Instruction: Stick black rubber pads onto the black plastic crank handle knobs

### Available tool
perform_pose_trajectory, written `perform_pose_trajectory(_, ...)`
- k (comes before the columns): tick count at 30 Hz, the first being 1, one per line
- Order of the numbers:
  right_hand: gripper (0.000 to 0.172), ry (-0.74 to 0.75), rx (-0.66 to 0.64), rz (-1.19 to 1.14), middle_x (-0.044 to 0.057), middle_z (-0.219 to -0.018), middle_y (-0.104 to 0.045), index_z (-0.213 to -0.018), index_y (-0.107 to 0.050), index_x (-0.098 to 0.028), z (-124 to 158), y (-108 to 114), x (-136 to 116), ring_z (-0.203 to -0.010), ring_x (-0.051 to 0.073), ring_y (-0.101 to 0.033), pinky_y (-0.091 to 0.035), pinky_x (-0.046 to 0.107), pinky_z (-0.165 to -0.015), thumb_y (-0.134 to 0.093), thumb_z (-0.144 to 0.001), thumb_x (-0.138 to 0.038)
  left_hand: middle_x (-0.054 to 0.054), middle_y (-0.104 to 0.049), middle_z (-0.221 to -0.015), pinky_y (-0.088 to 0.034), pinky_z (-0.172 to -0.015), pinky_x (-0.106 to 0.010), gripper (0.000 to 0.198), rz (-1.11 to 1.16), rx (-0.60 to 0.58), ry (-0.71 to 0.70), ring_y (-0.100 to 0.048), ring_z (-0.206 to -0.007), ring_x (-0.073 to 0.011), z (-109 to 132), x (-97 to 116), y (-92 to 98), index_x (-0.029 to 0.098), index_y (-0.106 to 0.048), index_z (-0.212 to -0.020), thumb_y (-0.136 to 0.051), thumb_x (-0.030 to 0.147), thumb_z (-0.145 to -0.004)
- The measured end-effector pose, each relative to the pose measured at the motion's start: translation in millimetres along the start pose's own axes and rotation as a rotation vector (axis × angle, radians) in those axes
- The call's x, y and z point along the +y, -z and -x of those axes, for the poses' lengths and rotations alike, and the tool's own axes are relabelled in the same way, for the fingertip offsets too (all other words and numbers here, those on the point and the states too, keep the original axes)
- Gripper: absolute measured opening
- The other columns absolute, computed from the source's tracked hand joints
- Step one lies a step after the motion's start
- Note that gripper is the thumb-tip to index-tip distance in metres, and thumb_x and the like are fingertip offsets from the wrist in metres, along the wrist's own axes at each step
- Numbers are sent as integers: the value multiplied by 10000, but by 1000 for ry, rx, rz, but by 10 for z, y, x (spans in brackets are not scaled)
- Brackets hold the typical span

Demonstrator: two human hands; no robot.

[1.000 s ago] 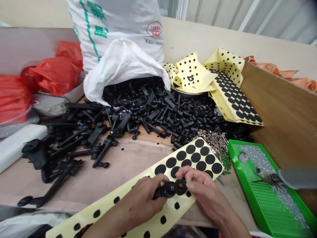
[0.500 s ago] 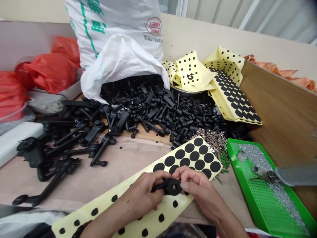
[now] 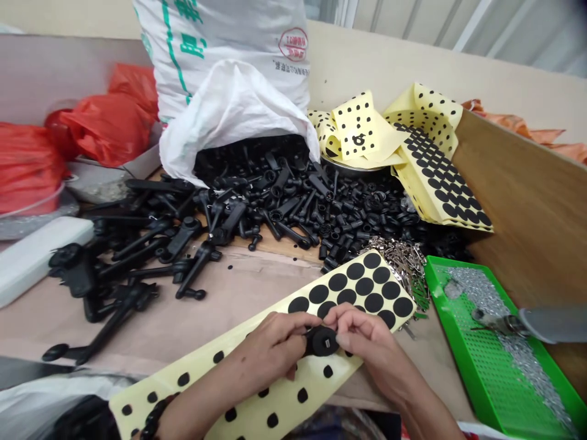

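My left hand [image 3: 273, 342] has its fingers wrapped round a black plastic part [image 3: 323, 341] with a round end and a small light slot in it. On the part's right side, my right hand [image 3: 362, 336] pinches at the round edge, thumb and fingertips together. Both hands are over a yellow sheet [image 3: 257, 391] that bears large black round stickers at its upper end and small black dots lower down. Whatever lies between the right fingertips is too small to make out.
Black plastic arms [image 3: 183, 238] and small black parts [image 3: 348, 214] spill from a white sack [image 3: 238, 110]. Metal clips [image 3: 403, 263] lie beside a green tray [image 3: 495, 379] holding screws and a power driver [image 3: 545, 324]. Dotted yellow sheets [image 3: 431, 159] stand behind; red bags [image 3: 110, 128] sit at left.
The whole view has shifted slightly, so most things appear a little further right. Both hands keep their places at the black part, with only small finger movement.
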State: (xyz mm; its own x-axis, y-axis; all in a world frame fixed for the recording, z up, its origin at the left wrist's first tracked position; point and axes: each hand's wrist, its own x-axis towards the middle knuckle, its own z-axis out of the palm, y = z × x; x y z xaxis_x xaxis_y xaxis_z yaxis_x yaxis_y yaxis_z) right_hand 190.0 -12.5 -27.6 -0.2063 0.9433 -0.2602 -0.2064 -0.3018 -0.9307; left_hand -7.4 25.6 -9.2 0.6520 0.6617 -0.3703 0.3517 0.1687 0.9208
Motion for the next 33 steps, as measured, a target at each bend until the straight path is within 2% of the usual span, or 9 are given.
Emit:
perform_pose_trajectory(6,144,10,3,56,36,-927,-570,-621,-590,-170,-12,-14,-22,-817,162,-503,-382,253,-690,-682,-709,-236,37,-546,-706,-424,-521,-178,296,-7,7,-12,-502,-516,-87,11,60,19,206,-642,-981,-368,248,-876)
perform_pose_trajectory(19,126,16,-44,128,37,-945,-541,-644,-568,-178,-17,-9,-35,-851,166,-491,-368,249,-697,-645,-739,-209,28,-550,-713,-430,-514,-184,315,-14,-6,-11,-521,-508,-93,19,94,37,199,-656,-1006,-373,271,-886)
perform_pose_trajectory(33,112,22,-42,184,40,-925,-540,-645,-575,-178,-36,-11,-33,-841,171,-496,-378,260,-701,-637,-728,-222,47,-509,-607,-408,-481,-181,315,-54,2,39,-498,-447,-85,1,127,35,176,-654,-1013,-399,281,-860)
